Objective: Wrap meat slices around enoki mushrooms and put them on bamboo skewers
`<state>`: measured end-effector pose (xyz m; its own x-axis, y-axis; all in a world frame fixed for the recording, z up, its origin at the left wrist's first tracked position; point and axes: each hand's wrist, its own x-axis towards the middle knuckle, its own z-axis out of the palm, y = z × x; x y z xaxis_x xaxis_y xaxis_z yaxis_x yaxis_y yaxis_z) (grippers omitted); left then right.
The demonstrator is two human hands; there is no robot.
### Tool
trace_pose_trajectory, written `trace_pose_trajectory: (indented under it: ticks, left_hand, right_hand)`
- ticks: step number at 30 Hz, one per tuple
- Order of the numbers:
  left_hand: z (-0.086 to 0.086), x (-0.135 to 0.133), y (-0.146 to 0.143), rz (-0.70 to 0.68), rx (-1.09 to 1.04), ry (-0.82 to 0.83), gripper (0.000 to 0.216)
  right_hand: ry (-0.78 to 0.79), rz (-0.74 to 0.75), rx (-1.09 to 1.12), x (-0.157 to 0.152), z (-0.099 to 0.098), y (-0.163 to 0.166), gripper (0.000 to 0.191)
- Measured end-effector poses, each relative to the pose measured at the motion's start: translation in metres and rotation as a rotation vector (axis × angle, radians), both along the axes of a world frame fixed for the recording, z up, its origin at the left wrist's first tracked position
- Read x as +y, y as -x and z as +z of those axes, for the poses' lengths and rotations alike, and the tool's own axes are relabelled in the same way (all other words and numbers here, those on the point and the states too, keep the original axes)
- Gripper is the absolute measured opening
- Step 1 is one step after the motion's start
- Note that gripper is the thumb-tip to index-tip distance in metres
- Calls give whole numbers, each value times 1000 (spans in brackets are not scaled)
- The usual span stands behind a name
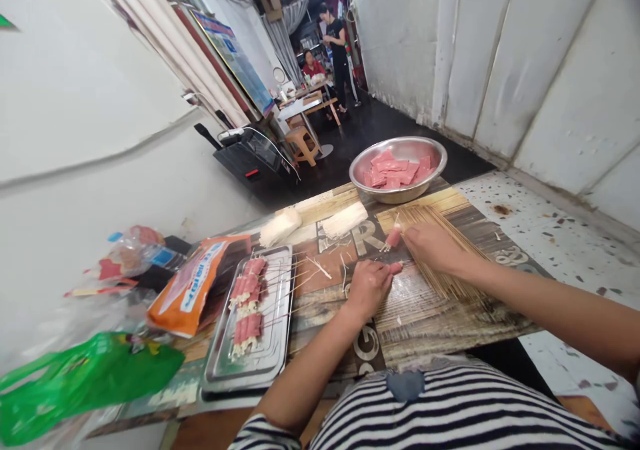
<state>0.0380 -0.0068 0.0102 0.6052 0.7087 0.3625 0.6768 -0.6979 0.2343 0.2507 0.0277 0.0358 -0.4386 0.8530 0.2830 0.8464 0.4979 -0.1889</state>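
My left hand (369,286) is closed around a small pink meat roll (395,268) low over the wood-patterned board. My right hand (431,245) rests over a bundle of thin bamboo skewers (450,278), fingers bent together; what they pinch is hidden. Just left of its fingertips lies another meat roll (393,237) with pale enoki mushroom ends sticking out. On the metal tray (276,343) at my left, several skewered meat rolls (247,330) sit in rows, sticks pointing right. Beyond my hands, a steel bowl (400,194) holds flat pink meat slices (395,172).
Two bunches of enoki mushrooms (345,220) lie at the table's far side, with loose strands nearer. An orange package (187,290) and a green plastic bag (90,383) lie left of the tray. Two people (337,50) are at the far end near a table and stool (303,145).
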Motion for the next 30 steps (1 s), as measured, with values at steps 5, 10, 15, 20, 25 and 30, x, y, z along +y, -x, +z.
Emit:
trace_pose_trajectory:
  ticks: [5, 10, 15, 20, 25, 30]
  left_hand:
    - [6, -2, -2, 20, -13, 35, 18]
    - [11, -3, -1, 11, 3, 56, 21]
    - [8, 0, -2, 0, -2, 39, 24]
    - [5, -1, -2, 13, 2, 23, 21]
    - [6, -2, -4, -2, -7, 7, 22]
    - [8, -1, -4, -18, -22, 13, 22]
  right_hand:
    - [-53, 28, 192, -55, 17, -13, 30]
    - [93, 18, 366, -124, 1, -15, 28]
    - [90, -63, 364, -150, -23, -8, 31]
    - [70, -97, 321, -147, -31, -2, 29]
    - [80, -134, 267, -144, -35, 2, 32]
    - [75, -155, 238, -140, -36, 4, 31]
